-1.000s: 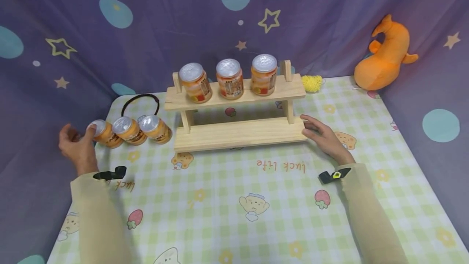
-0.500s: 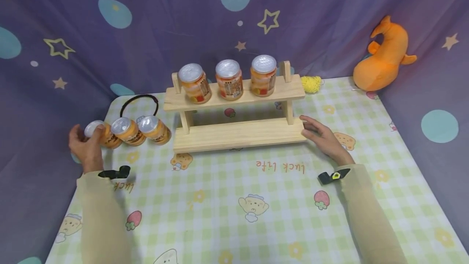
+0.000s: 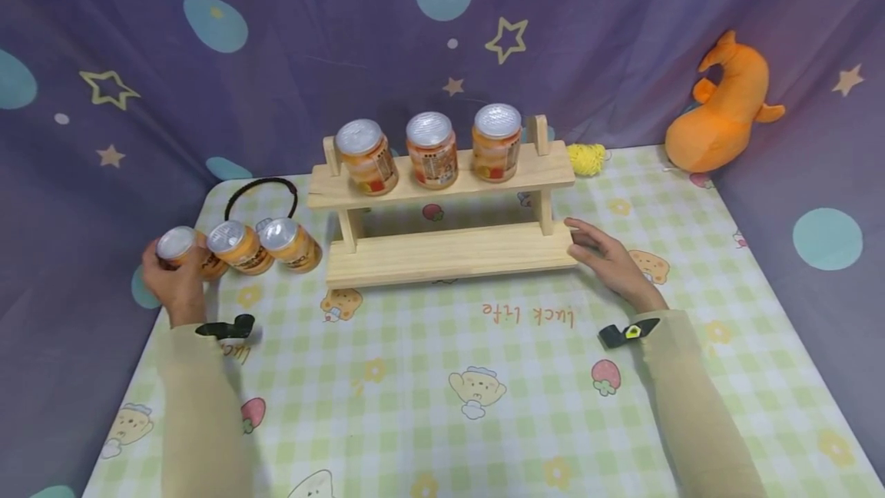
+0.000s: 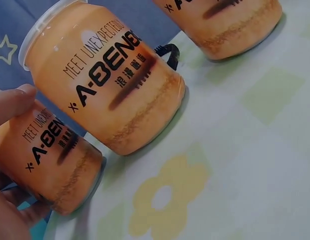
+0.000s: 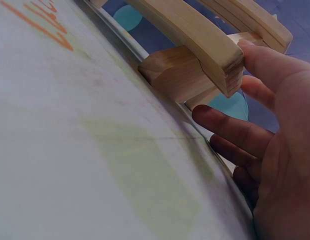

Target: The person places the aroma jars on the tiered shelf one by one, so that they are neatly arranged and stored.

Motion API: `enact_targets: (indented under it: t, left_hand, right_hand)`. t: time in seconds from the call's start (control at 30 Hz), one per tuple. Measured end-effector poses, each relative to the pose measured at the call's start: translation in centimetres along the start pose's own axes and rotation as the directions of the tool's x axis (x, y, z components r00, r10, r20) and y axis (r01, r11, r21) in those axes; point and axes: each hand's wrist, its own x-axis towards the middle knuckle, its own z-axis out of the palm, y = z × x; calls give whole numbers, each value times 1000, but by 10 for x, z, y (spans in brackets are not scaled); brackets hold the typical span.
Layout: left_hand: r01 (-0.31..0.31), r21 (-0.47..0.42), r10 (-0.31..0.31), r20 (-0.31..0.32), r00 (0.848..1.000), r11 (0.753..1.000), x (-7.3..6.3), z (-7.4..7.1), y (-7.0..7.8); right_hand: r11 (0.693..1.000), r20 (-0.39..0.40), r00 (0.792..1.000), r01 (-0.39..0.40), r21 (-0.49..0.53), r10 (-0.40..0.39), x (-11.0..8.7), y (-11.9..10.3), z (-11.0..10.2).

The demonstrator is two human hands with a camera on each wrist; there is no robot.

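The left hand [image 3: 174, 280] held the leftmost can [image 3: 178, 245] in its grip; the right hand [image 3: 613, 264], grip wide, touched the rack [image 3: 449, 253] end.

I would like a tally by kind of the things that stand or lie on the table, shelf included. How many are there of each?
Orange cans: 6
Two-tier wooden shelf: 1
Dark cord: 1
Yellow yarn ball: 1
Orange plush toy: 1
Total: 10
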Motion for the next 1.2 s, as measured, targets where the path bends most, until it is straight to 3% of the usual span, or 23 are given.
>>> enact_targets:
  t: [0.13, 0.27, 0.9, 1.2]
  left_hand:
    - [-3, -97, 2, -7, 1000, 995, -1, 1, -1]
    - [-8, -127, 6, -16, 1000, 992, -2, 1, -1]
    - [-45, -112, 36, -84, 996, 993, -3, -1, 1]
    - [-66, -90, 53, -144, 988, 994, 0, -4, 13]
  right_hand:
    - [1000, 0, 1000, 7, 3, -7, 0, 1, 0]
    - [1000, 0, 1000, 8, 2, -8, 0, 0, 0]
    - [1000, 2, 1000, 10, -10, -10, 0, 0, 1]
    - [1000, 5, 1000, 6, -3, -6, 0, -1, 0]
